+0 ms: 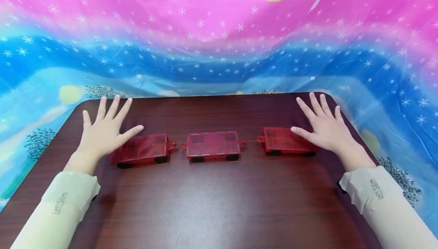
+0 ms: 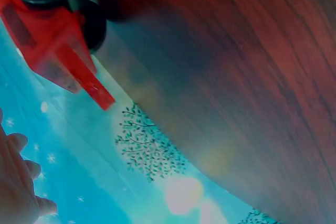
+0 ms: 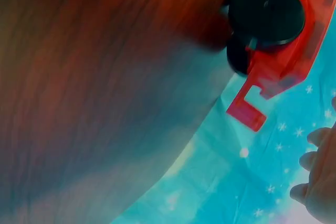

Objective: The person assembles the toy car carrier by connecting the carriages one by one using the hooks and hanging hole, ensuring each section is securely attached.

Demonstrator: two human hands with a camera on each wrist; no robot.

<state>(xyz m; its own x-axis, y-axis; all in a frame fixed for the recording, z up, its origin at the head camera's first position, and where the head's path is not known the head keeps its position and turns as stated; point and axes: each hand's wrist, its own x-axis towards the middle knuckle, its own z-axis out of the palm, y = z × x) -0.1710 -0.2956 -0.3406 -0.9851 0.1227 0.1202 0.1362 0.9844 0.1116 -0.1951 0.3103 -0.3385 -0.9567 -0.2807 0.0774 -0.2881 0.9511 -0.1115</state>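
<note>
Three see-through red toy wagons with black wheels stand in a row across the table: a left wagon [image 1: 150, 148], a middle wagon [image 1: 213, 144] and a right wagon [image 1: 282, 140]. Small red couplings stick out at their ends, with gaps between the wagons. My left hand [image 1: 102, 132] is spread above the left wagon, covering part of it. Likewise spread, my right hand [image 1: 325, 127] hides the outer end of the right wagon. Neither hand holds anything. Both wrist views show a wagon close up, the left wagon [image 2: 52, 40] and the right wagon [image 3: 286, 51], with fingers apart from them.
The wagons stand on a dark reddish-brown wooden table [image 1: 212, 195] with rounded far corners. Behind it and at both sides hangs a pink and blue cloth [image 1: 212, 51] printed with snowflakes and trees.
</note>
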